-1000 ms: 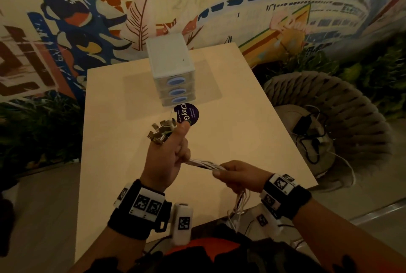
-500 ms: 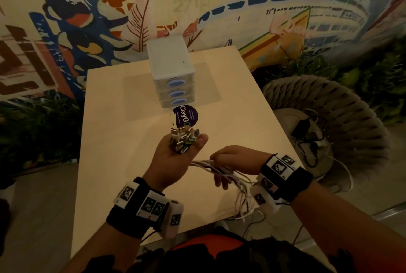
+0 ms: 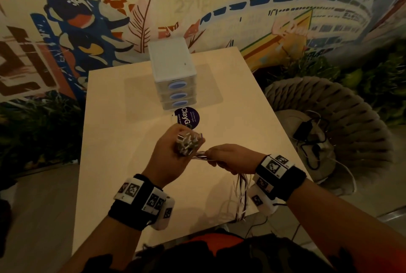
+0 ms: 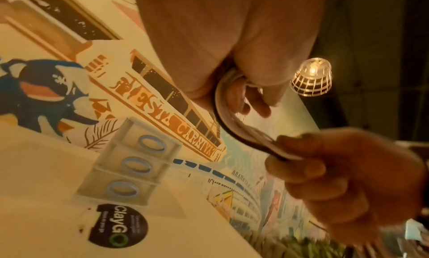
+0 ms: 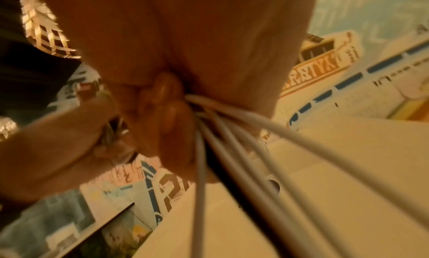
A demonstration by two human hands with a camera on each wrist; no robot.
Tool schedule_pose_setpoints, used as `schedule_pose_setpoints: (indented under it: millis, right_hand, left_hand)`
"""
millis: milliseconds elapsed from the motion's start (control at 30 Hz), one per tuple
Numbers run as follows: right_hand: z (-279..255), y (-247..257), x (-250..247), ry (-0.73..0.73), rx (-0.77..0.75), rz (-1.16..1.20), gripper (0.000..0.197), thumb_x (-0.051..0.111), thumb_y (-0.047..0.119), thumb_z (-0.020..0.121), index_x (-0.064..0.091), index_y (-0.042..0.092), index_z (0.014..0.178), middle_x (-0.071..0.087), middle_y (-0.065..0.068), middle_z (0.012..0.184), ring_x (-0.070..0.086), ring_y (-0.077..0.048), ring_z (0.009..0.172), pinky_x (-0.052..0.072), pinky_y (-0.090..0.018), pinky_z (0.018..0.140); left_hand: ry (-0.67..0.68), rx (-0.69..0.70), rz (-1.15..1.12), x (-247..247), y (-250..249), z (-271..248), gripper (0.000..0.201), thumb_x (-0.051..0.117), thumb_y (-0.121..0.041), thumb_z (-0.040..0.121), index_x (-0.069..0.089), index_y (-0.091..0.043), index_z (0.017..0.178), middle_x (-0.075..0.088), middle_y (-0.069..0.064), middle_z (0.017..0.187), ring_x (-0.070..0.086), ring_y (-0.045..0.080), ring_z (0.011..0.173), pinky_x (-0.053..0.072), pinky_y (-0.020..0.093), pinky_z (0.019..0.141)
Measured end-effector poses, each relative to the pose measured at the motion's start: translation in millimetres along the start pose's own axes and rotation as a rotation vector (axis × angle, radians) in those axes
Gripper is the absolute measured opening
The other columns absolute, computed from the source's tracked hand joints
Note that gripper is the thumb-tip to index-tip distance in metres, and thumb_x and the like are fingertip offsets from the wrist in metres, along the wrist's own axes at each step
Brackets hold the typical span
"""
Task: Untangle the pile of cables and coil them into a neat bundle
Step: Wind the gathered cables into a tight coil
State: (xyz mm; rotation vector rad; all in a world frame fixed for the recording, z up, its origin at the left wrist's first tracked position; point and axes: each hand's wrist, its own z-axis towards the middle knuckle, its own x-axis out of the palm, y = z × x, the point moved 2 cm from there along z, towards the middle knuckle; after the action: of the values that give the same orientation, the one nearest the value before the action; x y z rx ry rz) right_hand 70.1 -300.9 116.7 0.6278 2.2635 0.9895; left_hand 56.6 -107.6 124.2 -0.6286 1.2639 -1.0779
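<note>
A bundle of white and dark cables point(image 3: 201, 155) runs between my two hands above the table point(image 3: 123, 162). My left hand point(image 3: 175, 151) grips the plug end, and the cluster of metal connectors point(image 3: 187, 142) sticks up out of its fist. In the left wrist view the cables point(image 4: 232, 126) curve out of that fist to the right hand point(image 4: 348, 179). My right hand point(image 3: 226, 158) is closed round the strands a little to the right. Below it the cable tails point(image 3: 240, 198) hang past the table's front edge; the right wrist view shows the cables point(image 5: 232, 148) fanning out from under its fingers point(image 5: 176, 126).
A small white drawer unit point(image 3: 173, 74) with three blue handles stands at the table's far middle, a round dark sticker point(image 3: 187, 117) in front of it. Right of the table is a woven chair point(image 3: 329, 123) with a black charger and cords on its seat. A painted wall stands behind.
My left hand has turned from palm-up to a fist round the connectors. The right hand has slid along the strands, closer to the left hand, and the tails hang lower.
</note>
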Motion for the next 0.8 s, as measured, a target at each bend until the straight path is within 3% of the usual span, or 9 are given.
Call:
schedule_pose_setpoints:
  millis: [100,200,367,567,700,800]
  right_hand:
    - [5,1,-4,-0.024,0.067,0.085,0.036,0.04,0.032,0.104,0.053,0.015,0.076,0.035,0.002,0.061,0.028,-0.015,0.052,0.026,-0.028,0.05]
    - [6,-1,-10,-0.014,0.1,0.145,0.035,0.042,0.029,0.104,0.051,0.015,0.072,0.032,0.004,0.056,0.024,-0.015,0.049,0.023,-0.028,0.049]
    - [9,1,-11,0.001,0.111,0.074,0.036,0.04,0.028,0.104,0.051,0.016,0.072,0.035,0.004,0.058,0.027,-0.016,0.051,0.027,-0.029,0.051]
    - [10,4,-12,0.04,0.122,0.07,0.034,0.04,0.025,0.102,0.046,0.016,0.069,0.035,0.004,0.058,0.026,-0.015,0.053,0.027,-0.029,0.052]
    - [13,6,-12,0.093,0.169,0.073,0.042,0.032,0.038,0.102,0.053,0.01,0.079,0.039,0.001,0.059,0.028,-0.015,0.051,0.027,-0.028,0.053]
    - [16,13,-13,0.162,0.227,0.061,0.071,0.031,0.068,0.098,0.065,0.008,0.08,0.054,-0.001,0.054,0.038,-0.017,0.047,0.034,-0.028,0.052]
  left_hand:
    - [0.133,0.127,0.316,4,13,-1,0.024,0.077,-0.019,0.087,0.074,-0.017,0.111,0.069,-0.004,0.117,0.062,0.014,0.106,0.053,0.034,0.088]
    - [0.257,0.148,0.564,4,23,-1,0.035,0.069,-0.034,0.087,0.072,-0.023,0.12,0.072,-0.011,0.114,0.053,0.015,0.109,0.046,0.036,0.083]
    - [0.541,-0.041,0.573,10,19,3,0.023,0.056,-0.037,0.101,0.068,-0.021,0.113,0.069,0.002,0.101,0.061,0.02,0.091,0.048,0.035,0.076]
    - [0.643,-0.102,0.567,14,13,7,0.023,0.058,-0.043,0.1,0.066,-0.024,0.111,0.072,-0.002,0.103,0.064,0.018,0.09,0.052,0.038,0.081]
    - [0.692,-0.104,0.605,22,15,5,0.033,0.059,-0.053,0.096,0.066,-0.029,0.118,0.072,-0.006,0.104,0.065,0.015,0.092,0.053,0.036,0.081]
    - [0.709,-0.095,0.739,26,14,3,0.029,0.058,-0.049,0.098,0.065,-0.025,0.113,0.072,-0.002,0.097,0.066,0.019,0.087,0.052,0.034,0.074]
